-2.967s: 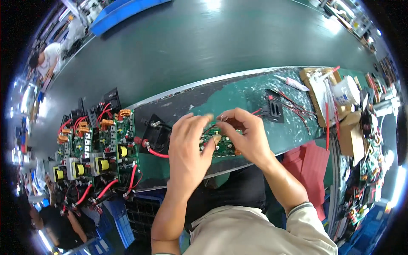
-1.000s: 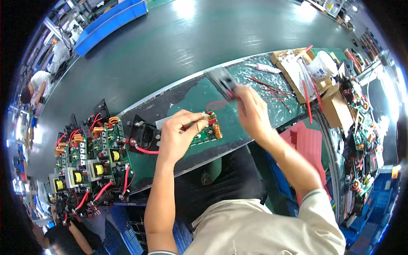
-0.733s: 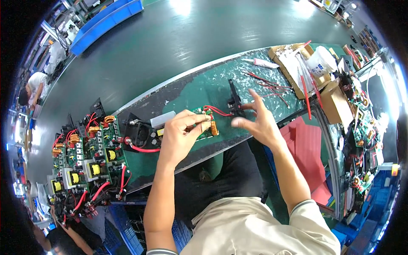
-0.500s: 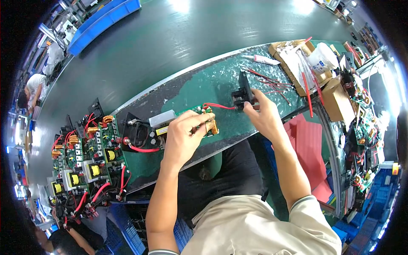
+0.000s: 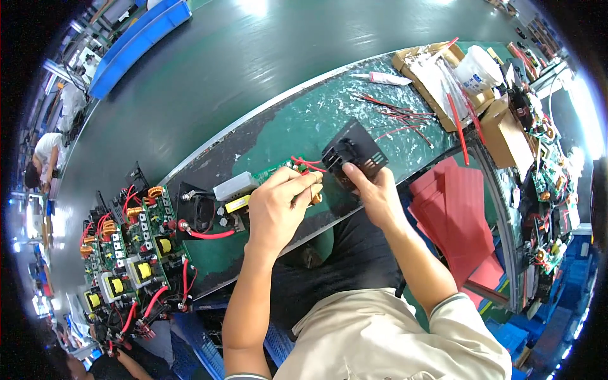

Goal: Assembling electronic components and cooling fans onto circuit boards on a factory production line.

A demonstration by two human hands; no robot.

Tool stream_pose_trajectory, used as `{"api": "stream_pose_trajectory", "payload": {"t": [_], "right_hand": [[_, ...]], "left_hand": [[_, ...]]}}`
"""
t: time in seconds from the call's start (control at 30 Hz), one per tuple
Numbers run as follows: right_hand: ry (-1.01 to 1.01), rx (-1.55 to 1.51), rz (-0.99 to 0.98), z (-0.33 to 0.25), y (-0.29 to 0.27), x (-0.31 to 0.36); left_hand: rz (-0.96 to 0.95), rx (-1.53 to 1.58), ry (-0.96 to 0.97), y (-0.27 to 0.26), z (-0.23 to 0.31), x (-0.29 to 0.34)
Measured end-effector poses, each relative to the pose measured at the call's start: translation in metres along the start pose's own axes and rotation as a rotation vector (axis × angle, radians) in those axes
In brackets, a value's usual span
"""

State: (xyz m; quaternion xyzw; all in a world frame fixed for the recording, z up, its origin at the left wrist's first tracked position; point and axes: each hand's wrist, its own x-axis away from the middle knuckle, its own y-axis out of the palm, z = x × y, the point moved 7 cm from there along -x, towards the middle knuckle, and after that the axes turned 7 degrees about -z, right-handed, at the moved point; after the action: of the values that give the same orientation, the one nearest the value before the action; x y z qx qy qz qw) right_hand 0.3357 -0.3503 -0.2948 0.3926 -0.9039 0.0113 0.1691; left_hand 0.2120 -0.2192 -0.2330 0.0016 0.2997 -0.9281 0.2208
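My right hand [image 5: 379, 197] grips a black slotted end panel [image 5: 358, 151] with the thumb on its near face, tilted above the bench. Red wires [image 5: 306, 165] run from the panel's side toward a green circuit board [image 5: 273, 170]. Over the right end of that board, my left hand [image 5: 280, 206] is closed, its fingertips pinching near a copper coil [image 5: 316, 199]; the hand hides much of the board. Beyond the hand are a grey metal block [image 5: 235, 186] and a yellow-wrapped part [image 5: 237, 203]. A black fan [image 5: 195, 212] and a thick red cable [image 5: 212, 235] lie at the board's left end.
Several assembled circuit boards [image 5: 126, 253] crowd the bench's left end. Loose red and black wires [image 5: 399, 114], a white tube [image 5: 387, 78], a cardboard tray [image 5: 400, 60] and a white tub [image 5: 478, 71] are at the far right. Red sheets [image 5: 453, 215] lie right of my forearm.
My right hand has turned the black panel so its slotted face shows and brought it nearer to me. My left hand stays at the board. The whole view has shifted slightly.
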Motion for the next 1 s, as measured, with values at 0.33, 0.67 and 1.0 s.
{"api": "stream_pose_trajectory", "payload": {"t": [0.33, 0.67, 1.0], "right_hand": [[-0.174, -0.031, -0.221, 0.012, 0.03, -0.012], [-0.29, 0.187, -0.19, -0.017, 0.039, -0.003], [-0.298, 0.163, -0.173, -0.016, 0.039, -0.004]], "left_hand": [[0.044, -0.286, 0.044, -0.006, -0.003, -0.006], [0.055, -0.264, 0.044, -0.006, -0.005, -0.005], [0.064, -0.221, 0.009, -0.007, -0.006, -0.003]]}}
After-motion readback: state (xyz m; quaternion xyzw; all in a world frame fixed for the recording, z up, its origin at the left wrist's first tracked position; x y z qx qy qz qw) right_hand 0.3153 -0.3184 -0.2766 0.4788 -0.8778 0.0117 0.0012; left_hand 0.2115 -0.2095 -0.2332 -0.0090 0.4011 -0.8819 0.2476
